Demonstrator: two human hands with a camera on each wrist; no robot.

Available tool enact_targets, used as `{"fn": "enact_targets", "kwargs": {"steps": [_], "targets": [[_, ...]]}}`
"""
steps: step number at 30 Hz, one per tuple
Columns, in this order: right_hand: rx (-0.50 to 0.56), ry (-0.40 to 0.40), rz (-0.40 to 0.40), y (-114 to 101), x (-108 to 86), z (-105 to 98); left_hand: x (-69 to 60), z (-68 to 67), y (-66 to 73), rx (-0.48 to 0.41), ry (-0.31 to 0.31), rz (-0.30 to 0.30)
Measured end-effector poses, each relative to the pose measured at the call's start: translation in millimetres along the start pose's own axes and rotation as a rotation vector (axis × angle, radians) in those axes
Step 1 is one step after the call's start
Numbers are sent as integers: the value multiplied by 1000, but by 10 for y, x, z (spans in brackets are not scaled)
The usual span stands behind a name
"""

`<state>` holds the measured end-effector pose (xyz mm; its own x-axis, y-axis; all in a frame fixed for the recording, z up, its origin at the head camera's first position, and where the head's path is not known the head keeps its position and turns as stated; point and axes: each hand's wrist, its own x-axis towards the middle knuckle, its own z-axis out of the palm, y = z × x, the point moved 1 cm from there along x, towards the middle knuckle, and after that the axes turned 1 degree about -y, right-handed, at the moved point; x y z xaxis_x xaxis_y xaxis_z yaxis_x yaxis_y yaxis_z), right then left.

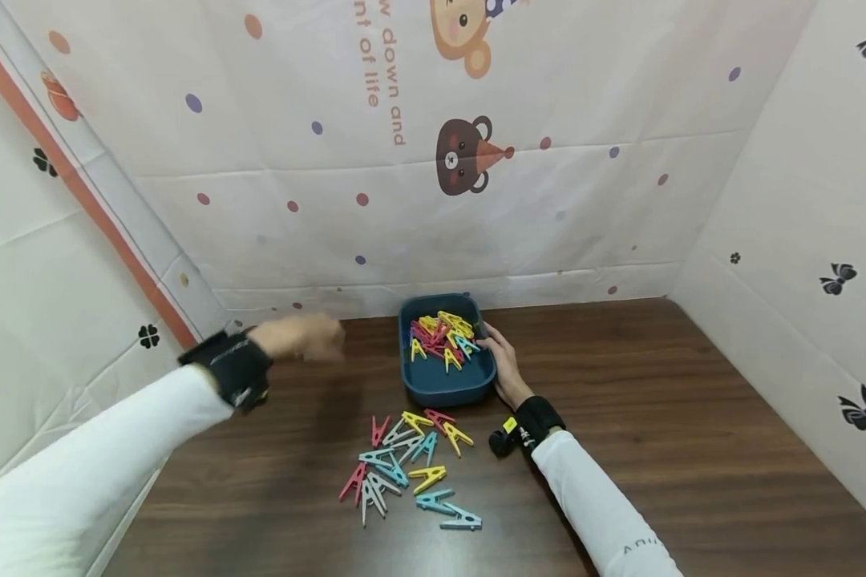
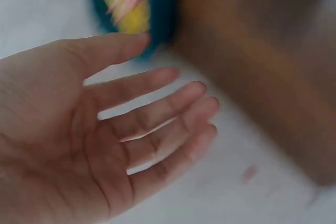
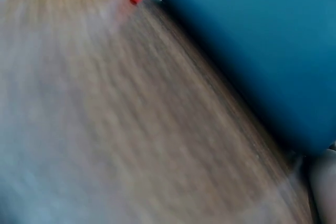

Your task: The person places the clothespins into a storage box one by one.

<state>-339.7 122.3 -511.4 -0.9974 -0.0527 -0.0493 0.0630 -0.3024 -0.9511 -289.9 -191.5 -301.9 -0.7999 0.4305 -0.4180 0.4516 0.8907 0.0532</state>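
My left hand (image 1: 299, 336) is raised at the left of the bin, blurred, with nothing in it. In the left wrist view, the same hand (image 2: 131, 129) shows its palm, with fingers extended and slightly apart. My right hand (image 1: 503, 365) holds the right side of a dark blue plastic bin (image 1: 443, 393). Only a blurred bit of that hand (image 3: 325, 184) appears in the right wrist view, beside the bin (image 3: 262, 40). Inside the bin lies a pile of yellow, red and blue clothespins (image 1: 443, 332).
Several loose clothespins (image 1: 390, 465), red, yellow, blue and grey, lie spread on the brown wooden table (image 1: 657, 449) in front of the bin. A printed white cloth (image 1: 317, 232) hangs behind the table, and white sheets flank both sides.
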Motion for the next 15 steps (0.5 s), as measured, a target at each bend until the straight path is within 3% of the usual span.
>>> {"fn": "enact_targets", "kwargs": {"steps": [5, 9, 12, 15], "targets": [[-10, 19, -13, -12, -2, 7, -231, 868, 182, -289, -108, 11], [-23, 26, -9, 0, -20, 6, -311, 1362, 302, -494, -181, 20], [0, 38, -25, 5, -24, -11, -191, 1696, 234, -495, -164, 97], [37, 49, -56, -2, -15, -29, 43, 2039, 39, -420, -78, 169]]}}
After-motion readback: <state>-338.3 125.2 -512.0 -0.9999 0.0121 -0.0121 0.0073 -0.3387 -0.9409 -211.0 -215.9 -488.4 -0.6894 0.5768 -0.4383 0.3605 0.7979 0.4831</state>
